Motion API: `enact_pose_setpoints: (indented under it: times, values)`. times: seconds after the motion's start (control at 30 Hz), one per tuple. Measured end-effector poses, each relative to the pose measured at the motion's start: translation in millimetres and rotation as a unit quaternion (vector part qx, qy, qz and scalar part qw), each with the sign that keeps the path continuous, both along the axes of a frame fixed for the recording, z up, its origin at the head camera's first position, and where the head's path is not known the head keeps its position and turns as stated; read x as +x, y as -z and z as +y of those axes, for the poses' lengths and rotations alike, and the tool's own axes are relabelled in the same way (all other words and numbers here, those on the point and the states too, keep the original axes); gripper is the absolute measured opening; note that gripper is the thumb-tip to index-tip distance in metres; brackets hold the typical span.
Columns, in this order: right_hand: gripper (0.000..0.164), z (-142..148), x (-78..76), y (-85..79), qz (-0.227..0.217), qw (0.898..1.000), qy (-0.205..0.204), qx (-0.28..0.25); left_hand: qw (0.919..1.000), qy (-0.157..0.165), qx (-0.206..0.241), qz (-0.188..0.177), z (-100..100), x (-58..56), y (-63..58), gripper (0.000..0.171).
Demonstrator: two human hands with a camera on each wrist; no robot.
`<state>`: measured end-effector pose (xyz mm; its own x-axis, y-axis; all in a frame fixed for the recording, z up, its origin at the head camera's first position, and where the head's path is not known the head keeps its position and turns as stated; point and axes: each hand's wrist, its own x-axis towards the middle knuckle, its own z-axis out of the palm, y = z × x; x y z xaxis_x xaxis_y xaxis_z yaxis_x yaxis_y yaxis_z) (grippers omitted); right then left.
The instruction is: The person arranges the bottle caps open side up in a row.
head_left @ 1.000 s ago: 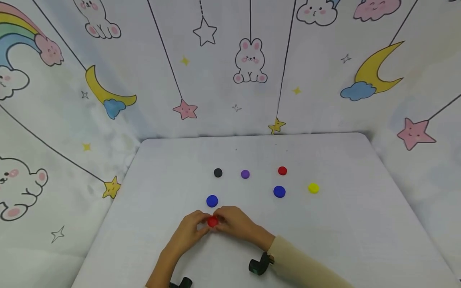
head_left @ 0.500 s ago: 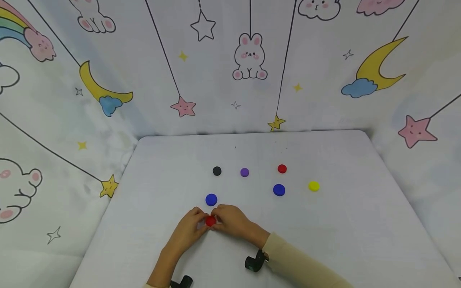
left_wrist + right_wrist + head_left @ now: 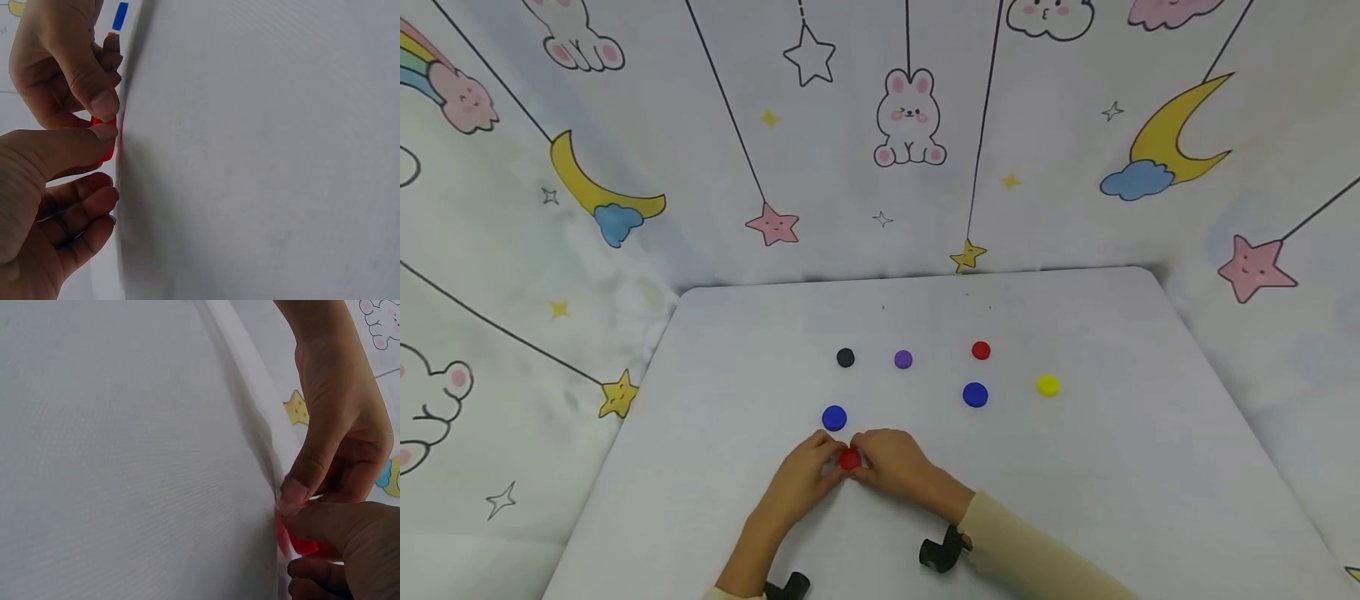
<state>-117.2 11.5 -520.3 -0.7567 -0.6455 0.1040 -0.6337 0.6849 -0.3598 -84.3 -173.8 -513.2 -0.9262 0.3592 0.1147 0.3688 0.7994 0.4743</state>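
Note:
In the head view a small red disc (image 3: 850, 459) is held between the two hands, low over the white tabletop. My left hand (image 3: 805, 479) pinches its left side with thumb and forefinger, while my right hand (image 3: 897, 465) pinches the right side. Seen from the left wrist, the red disc (image 3: 109, 154) stands edge-on between the thumbs, whose tips nearly meet. The right wrist view shows the disc's red side (image 3: 304, 544) partly covered by fingers. Just beyond the hands lies a blue disc (image 3: 834, 417).
Farther back on the white table (image 3: 737, 333) lie a black disc (image 3: 846, 357), a purple disc (image 3: 903, 359), another red disc (image 3: 981, 350), a second blue disc (image 3: 975, 394) and a yellow disc (image 3: 1048, 385). A patterned cloth (image 3: 1037, 117) surrounds the table's back and sides.
Both hands, still pinching the red disc, have shifted slightly right relative to the nearby blue disc. The head view has turned a little. The other discs have stayed in place.

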Motion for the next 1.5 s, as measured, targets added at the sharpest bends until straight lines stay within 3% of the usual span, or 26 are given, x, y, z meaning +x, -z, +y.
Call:
enact_pose_setpoints:
  times: [0.27,0.47,0.53,0.67,0.9,1.13,1.27,1.5]
  values:
    - [0.033,6,1.3,4.2,-0.026,0.999,0.017,-0.01,0.9988,0.013,-0.028,-0.039,5,-3.8,1.5,0.025]
    - [0.06,21,1.8,-4.5,-0.066,0.996,0.063,0.008,0.9936,0.007,-0.063,-0.093,9,-5.9,-18.6,0.043]
    - [0.064,32,1.4,-9.6,-0.073,0.993,0.089,-0.002,0.9929,-0.006,-0.078,-0.089,12,-6.0,-26.4,0.049]
    - [0.056,62,-2.6,-16.5,-0.05,0.987,0.148,-0.035,0.9951,-0.023,-0.08,-0.053,22,-7.9,-37.2,0.051]
    - [0.05,113,-12.0,-24.4,-0.006,0.968,0.237,-0.078,0.9984,0.006,-0.052,0.019,59,-22.0,-46.2,0.047]
    - [0.058,148,-18.8,-17.1,-0.047,0.954,0.285,-0.079,0.9945,0.041,-0.094,-0.019,104,-48.0,-60.0,0.051]
    - [0.061,159,-19.1,-12.5,-0.064,0.95,0.289,-0.094,0.9917,0.058,-0.108,-0.038,126,-61.1,-58.3,0.053]
    - [0.06,167,-19.4,-6.6,-0.059,0.953,0.279,-0.102,0.9915,0.045,-0.106,-0.06,154,-76.0,-40.9,0.056]
